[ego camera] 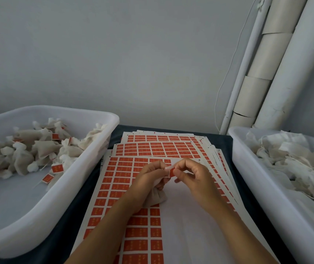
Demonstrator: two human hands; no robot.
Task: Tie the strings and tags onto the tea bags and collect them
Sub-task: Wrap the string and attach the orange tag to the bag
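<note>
head view: we've got both hands over the top sticker sheet [112, 189], mid-table. left hand [148, 180] is curled around a tea bag [157, 197], bag body hanging below the palm and resting on the sheet, neck up toward the fingertips. right hand [192, 178] pinches a red tag [171, 172] between thumb and forefinger, touching the left fingertips. tag sits just above the bag neck, long axis roughly left-right, between the two hands. we judge we're mid-way through fixing the tag on the string; string itself too thin to see here. finished bags with tags lie in the left bin [87, 168], so the drop goes left and the left hand is nearer. untagged bags fill the right bin [247, 168].
</note>
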